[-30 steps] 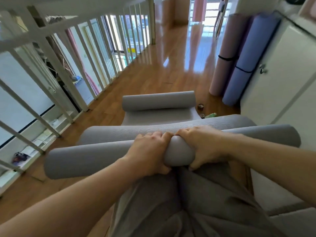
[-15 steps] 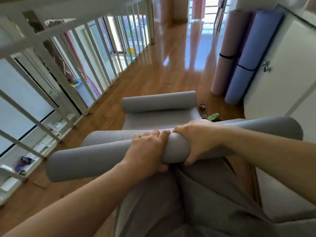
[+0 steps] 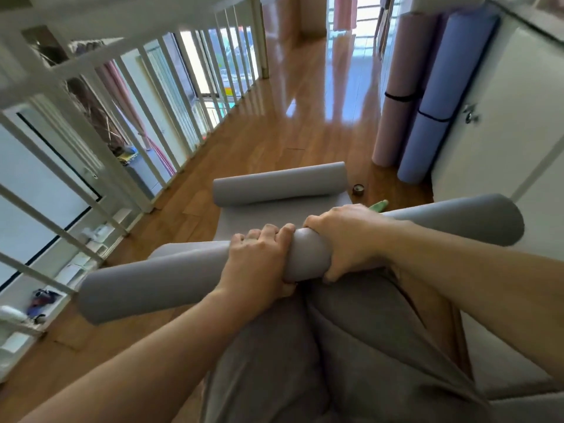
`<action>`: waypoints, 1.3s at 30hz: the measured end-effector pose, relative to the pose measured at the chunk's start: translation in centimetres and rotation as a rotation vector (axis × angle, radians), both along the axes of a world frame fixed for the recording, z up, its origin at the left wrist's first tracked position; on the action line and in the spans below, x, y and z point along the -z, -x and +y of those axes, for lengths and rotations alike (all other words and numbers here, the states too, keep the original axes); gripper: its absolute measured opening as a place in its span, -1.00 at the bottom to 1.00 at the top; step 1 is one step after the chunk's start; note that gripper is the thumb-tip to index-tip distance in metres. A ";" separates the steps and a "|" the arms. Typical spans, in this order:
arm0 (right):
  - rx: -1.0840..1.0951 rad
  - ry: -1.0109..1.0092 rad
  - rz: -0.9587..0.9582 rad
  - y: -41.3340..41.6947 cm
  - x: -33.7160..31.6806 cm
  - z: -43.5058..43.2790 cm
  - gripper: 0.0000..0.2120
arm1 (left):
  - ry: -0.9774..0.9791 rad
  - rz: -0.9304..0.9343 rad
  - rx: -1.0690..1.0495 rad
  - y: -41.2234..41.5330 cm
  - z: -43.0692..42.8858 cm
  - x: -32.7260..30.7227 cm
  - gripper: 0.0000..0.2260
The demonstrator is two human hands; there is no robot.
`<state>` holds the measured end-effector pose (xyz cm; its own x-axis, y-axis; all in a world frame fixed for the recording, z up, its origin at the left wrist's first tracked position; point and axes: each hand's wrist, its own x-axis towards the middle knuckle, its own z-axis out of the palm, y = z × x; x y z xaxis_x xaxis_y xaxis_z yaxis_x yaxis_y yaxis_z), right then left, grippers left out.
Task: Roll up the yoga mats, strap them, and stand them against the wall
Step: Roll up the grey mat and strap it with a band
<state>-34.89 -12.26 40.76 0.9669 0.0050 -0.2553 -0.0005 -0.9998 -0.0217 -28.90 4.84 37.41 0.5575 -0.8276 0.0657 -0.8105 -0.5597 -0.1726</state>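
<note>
Head view, the only one: left hand (image 3: pixel 259 257) and right hand (image 3: pixel 348 239) sit side by side on the middle of the grey mat roll (image 3: pixel 158 282). Each has its fingers curled over the top, so both are clamped round it w/ knuckles nearly touching. The roll lies crosswise over the person's grey trousers (image 3: pixel 335 346), its ends sticking out well past either hand. Gripping at the centre prob. balances it and squeezes the layers so they don't spring loose before a strap goes on; no strap on it as far as I can see. Just beyond the hands a flat grey stretch runs fwd on the floor (image 3: pixel 305 117) to a second grey roll (image 3: pixel 280 183); same mat or another, can't tell. Beyond the right hand are a small round thing (image 3: pixel 357 189) and a green thing (image 3: pixel 380 205), the latter partly hidden by that hand, both too small to ID. Further fwd and right of the right hand, a pink mat (image 3: pixel 396 56) and a blue mat (image 3: pixel 448 71) stand upright and touching by the white cupboard (image 3: pixel 500 117), each w/ a black strap round it. Those look finished, parked out of the way, likely where the grey one goes. Left of the left hand a white railing (image 3: pixel 137 96) runs along the floor edge.
</note>
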 end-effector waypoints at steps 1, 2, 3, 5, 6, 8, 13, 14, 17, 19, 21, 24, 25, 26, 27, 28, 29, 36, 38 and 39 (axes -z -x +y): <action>-0.001 -0.003 0.000 -0.1 -0.1 0.0 -0.29 | 0.016 0.016 0.002 -0.3 -0.2 -0.2 -0.23; -0.005 -0.011 0.003 -0.1 -0.4 0.1 -0.30 | 0.028 0.055 0.004 -0.6 -0.3 -0.8 -0.24; -0.015 -0.017 0.001 0.0 -0.9 0.2 -0.31 | 0.041 0.088 0.007 -0.7 -0.4 -1.5 -0.26; -0.037 0.001 -0.023 0.4 -2.4 0.4 -0.33 | 0.062 0.063 0.029 -0.4 -0.1 -2.8 -0.29; -0.055 0.018 -0.044 0.8 -3.4 0.5 -0.34 | 0.068 0.041 0.042 0.1 0.3 -3.6 -0.30; -0.097 0.035 -0.067 2.1 -4.9 1.2 -0.34 | 0.069 0.012 0.070 1.4 1.6 -5.1 -0.30; -0.100 -0.031 0.041 6.3 -2.6 3.8 -0.31 | -0.047 0.083 0.084 5.7 4.0 -3.9 -0.26; -0.097 -0.049 0.072 6.9 -1.7 4.3 -0.28 | -0.081 0.115 0.073 6.3 4.1 -3.1 -0.25; -0.060 -0.084 0.092 7.3 -0.9 4.3 -0.23 | -0.095 0.164 0.063 6.3 4.0 -2.1 -0.22; -0.045 -0.124 0.077 7.6 -1.3 4.2 -0.17 | -0.108 0.235 0.067 5.4 3.7 -2.5 -0.20; -0.052 -0.089 0.019 8.2 -1.4 4.5 -0.07 | -0.147 0.331 0.073 4.5 3.3 -2.7 -0.16; -0.042 0.015 -0.056 9.0 -0.5 5.8 -0.01 | -0.204 0.477 0.079 3.1 2.3 -3.3 -0.13; -0.021 0.017 -0.065 8.9 -0.4 5.8 -0.06 | -0.207 0.520 0.078 2.7 2.1 -3.5 -0.15; 0.002 0.002 -0.065 8.5 -0.5 5.8 -0.11 | -0.196 0.544 0.072 2.4 2.1 -3.8 -0.16; 0.019 -0.021 -0.053 7.9 -0.7 5.5 -0.15 | -0.175 0.526 0.069 2.3 2.2 -3.8 -0.17; 0.027 -0.044 -0.021 7.1 -0.8 5.1 -0.18 | -0.153 0.454 0.071 2.6 2.3 -3.8 -0.17; 0.031 -0.074 0.026 6.2 -1.0 4.6 -0.18 | -0.137 0.348 0.076 3.0 2.5 -3.4 -0.16; 0.038 -0.022 0.059 4.3 -0.9 4.1 -0.08 | -0.069 0.352 0.087 1.4 2.0 -3.0 -0.14; 0.018 0.080 -0.124 5.5 0.3 5.1 -0.08 | -0.127 0.472 0.089 0.1 1.3 -3.6 -0.13; 0.027 0.078 -0.157 5.6 0.7 5.1 -0.11 | -0.156 0.522 0.088 -0.4 0.9 -3.8 -0.14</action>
